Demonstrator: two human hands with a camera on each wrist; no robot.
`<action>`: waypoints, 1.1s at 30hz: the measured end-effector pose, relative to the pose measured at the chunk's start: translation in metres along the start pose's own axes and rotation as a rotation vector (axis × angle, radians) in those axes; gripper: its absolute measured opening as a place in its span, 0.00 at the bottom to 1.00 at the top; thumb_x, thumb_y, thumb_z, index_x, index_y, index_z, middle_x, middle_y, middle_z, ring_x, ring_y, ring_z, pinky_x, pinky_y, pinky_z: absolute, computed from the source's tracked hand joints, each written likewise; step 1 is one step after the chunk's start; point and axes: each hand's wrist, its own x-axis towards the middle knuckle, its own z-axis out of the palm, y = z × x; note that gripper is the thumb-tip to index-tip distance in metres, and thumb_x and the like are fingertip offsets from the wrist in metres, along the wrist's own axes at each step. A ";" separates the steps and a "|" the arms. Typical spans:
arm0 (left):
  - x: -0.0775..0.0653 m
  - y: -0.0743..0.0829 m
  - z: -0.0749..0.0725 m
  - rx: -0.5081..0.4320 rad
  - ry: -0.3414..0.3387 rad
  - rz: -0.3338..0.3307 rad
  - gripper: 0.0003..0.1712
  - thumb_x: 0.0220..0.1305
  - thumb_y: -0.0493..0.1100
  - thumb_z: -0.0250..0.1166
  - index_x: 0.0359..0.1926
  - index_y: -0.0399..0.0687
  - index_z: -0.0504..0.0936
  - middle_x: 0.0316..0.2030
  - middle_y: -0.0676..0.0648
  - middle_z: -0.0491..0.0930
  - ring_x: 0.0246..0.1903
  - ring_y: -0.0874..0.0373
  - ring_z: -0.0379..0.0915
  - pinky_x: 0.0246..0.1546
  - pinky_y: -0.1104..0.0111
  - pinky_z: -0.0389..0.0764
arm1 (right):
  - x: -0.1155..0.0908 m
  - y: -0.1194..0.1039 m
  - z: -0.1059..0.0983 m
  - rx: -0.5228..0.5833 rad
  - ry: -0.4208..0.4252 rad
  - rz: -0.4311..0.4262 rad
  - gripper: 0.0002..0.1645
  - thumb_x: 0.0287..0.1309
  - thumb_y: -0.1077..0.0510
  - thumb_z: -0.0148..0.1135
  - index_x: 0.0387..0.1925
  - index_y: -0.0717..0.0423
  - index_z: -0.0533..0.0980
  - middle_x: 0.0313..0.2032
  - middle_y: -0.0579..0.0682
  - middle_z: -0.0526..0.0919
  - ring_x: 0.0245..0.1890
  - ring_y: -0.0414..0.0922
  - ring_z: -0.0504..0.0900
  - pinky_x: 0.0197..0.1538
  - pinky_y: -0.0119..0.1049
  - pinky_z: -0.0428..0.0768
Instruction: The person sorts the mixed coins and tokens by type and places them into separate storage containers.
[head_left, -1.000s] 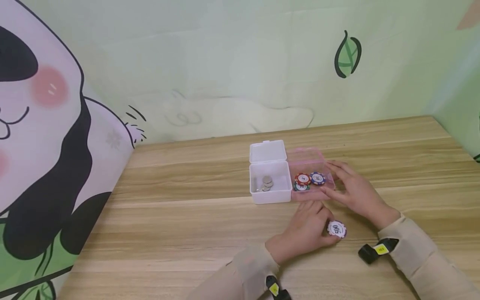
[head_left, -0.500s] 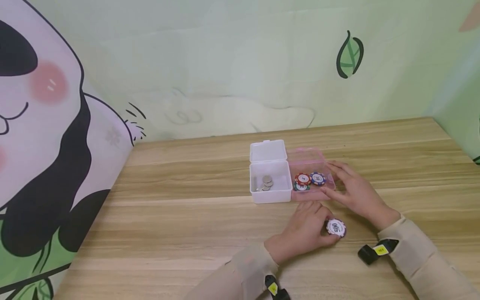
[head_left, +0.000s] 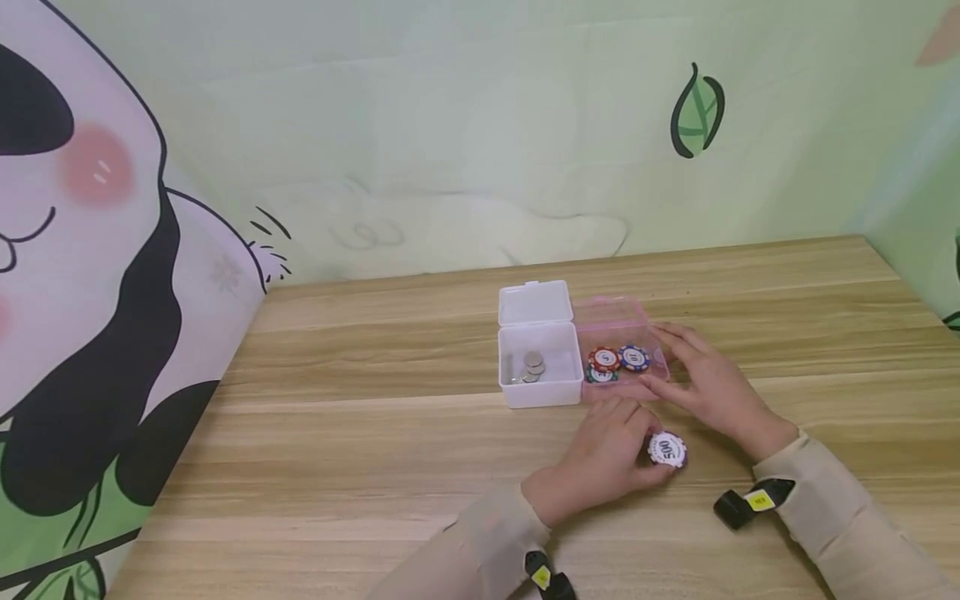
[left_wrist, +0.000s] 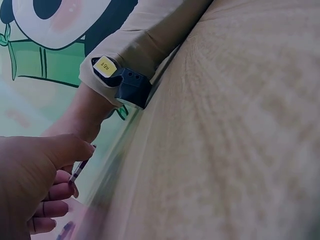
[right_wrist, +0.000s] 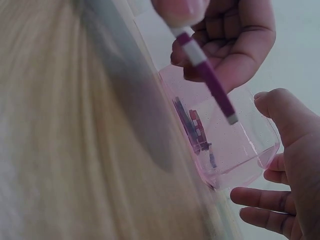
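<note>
My left hand (head_left: 603,450) pinches a white poker chip (head_left: 667,450) marked 500 between thumb and fingers, just in front of the pink box. Its purple-and-white edge shows in the right wrist view, where the chip (right_wrist: 207,75) is tilted. My right hand (head_left: 708,385) holds the right end of the see-through pink plastic box (head_left: 617,392), thumb at the front and fingers toward the back. Inside that box lie a red chip (head_left: 604,359), a blue chip (head_left: 634,357) and a green chip (head_left: 602,376), the green partly hidden under the red.
A white plastic box (head_left: 543,396) with its lid (head_left: 536,303) raised stands against the pink one's left side. Several silver coins (head_left: 534,359) lie in it. Both boxes stand on a wood-grain table (head_left: 360,450), with a printed panda backdrop (head_left: 450,125) behind.
My left hand has shifted slightly left and toward the boxes with the 500 chip still pinched. The right hand keeps its place on the pink box.
</note>
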 end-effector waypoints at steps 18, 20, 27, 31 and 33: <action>0.002 -0.004 -0.010 0.051 0.053 0.013 0.24 0.56 0.63 0.66 0.45 0.53 0.76 0.49 0.55 0.77 0.55 0.62 0.71 0.66 0.70 0.65 | 0.001 0.000 -0.001 -0.008 -0.007 -0.005 0.41 0.57 0.50 0.64 0.66 0.66 0.63 0.65 0.64 0.66 0.59 0.65 0.71 0.61 0.62 0.70; 0.002 -0.004 -0.012 0.062 0.051 0.012 0.24 0.56 0.63 0.66 0.45 0.53 0.76 0.48 0.56 0.77 0.54 0.62 0.71 0.65 0.70 0.66 | 0.001 0.000 0.000 -0.009 -0.005 -0.006 0.40 0.57 0.50 0.64 0.66 0.67 0.64 0.65 0.64 0.66 0.59 0.64 0.71 0.60 0.62 0.71; 0.004 -0.008 -0.015 0.076 0.112 0.046 0.24 0.54 0.62 0.67 0.44 0.53 0.76 0.44 0.56 0.77 0.48 0.63 0.71 0.58 0.73 0.70 | 0.001 0.001 0.001 -0.007 0.002 -0.007 0.40 0.56 0.51 0.65 0.65 0.67 0.64 0.64 0.64 0.67 0.58 0.64 0.73 0.59 0.61 0.73; 0.004 -0.009 -0.017 0.070 0.123 0.052 0.23 0.54 0.61 0.67 0.42 0.53 0.75 0.45 0.56 0.76 0.48 0.63 0.71 0.56 0.73 0.70 | 0.001 0.001 0.002 -0.013 0.009 -0.012 0.40 0.56 0.51 0.65 0.64 0.68 0.65 0.64 0.64 0.67 0.58 0.64 0.73 0.58 0.60 0.73; 0.005 -0.009 -0.018 0.074 0.118 0.051 0.22 0.55 0.61 0.67 0.42 0.54 0.75 0.45 0.56 0.76 0.48 0.63 0.71 0.56 0.74 0.70 | 0.001 0.001 0.002 -0.013 0.010 -0.011 0.40 0.56 0.51 0.65 0.64 0.68 0.65 0.64 0.64 0.67 0.58 0.64 0.73 0.58 0.61 0.73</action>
